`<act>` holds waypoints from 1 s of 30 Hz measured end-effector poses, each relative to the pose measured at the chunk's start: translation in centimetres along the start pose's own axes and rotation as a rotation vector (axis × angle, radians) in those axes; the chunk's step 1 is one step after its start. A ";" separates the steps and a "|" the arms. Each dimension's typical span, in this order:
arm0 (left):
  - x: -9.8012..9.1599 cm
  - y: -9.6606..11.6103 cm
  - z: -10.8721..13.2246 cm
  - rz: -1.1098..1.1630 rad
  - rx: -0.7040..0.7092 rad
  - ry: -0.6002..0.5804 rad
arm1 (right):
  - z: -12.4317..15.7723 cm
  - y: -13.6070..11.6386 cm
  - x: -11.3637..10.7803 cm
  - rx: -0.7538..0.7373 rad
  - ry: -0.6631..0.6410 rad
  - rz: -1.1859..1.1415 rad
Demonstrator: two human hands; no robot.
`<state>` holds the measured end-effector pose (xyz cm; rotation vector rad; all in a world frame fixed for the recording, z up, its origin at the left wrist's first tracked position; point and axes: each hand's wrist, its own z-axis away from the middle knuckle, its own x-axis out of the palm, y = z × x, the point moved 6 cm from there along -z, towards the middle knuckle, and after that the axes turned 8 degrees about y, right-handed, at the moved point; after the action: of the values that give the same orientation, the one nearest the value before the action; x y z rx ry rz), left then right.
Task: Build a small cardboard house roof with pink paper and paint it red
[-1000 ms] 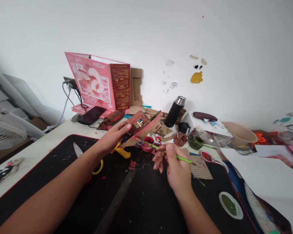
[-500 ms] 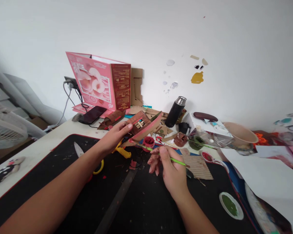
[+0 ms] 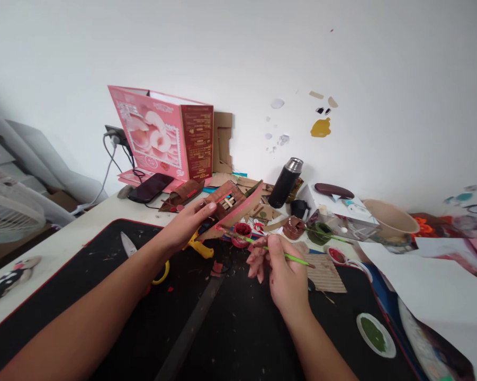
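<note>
My left hand (image 3: 191, 221) grips a small brown cardboard house model (image 3: 227, 200) with a cross-barred window, tilted above the mat. Along the model's near side runs a pink-painted strip (image 3: 242, 214). Between the fingers of my right hand (image 3: 281, 267) is a thin green paintbrush (image 3: 296, 259), its tip pointing left at the strip's lower edge. Whether the bristles touch the strip I cannot tell. Just behind the brush stands an open jar of red paint (image 3: 242, 234). Paint stains mark the right fingers.
A black mat (image 3: 238, 338) carries a long dark ruler (image 3: 190, 328), scissors (image 3: 129, 244) and corrugated cardboard (image 3: 327, 272). Behind are a phone (image 3: 150, 188), a pink box (image 3: 159, 132), a black thermos (image 3: 286, 182), and brown (image 3: 294, 227) and green (image 3: 320, 233) paint jars. A green-stained lid (image 3: 375, 334) lies right.
My right hand has shifted slightly to the right with the paintbrush, and its tip has moved right along the strip's edge. My left hand and the house model are nearly still.
</note>
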<state>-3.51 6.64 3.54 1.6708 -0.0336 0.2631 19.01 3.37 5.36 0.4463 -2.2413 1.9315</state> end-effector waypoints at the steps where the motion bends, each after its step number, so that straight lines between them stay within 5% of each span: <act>1: 0.1 0.1 0.0 0.004 0.004 -0.004 | -0.1 0.0 -0.1 -0.003 0.008 -0.020; 18: -0.5 -1.0 -0.4 -0.081 0.024 0.016 | 0.5 1.4 1.0 0.078 -0.048 -0.004; 30: -0.3 -0.4 -0.2 -0.084 0.046 -0.020 | -0.4 0.8 -0.4 -0.002 0.032 -0.031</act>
<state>-3.72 6.84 3.12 1.7162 0.0281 0.1852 19.13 3.92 4.56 0.4444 -2.2040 1.9070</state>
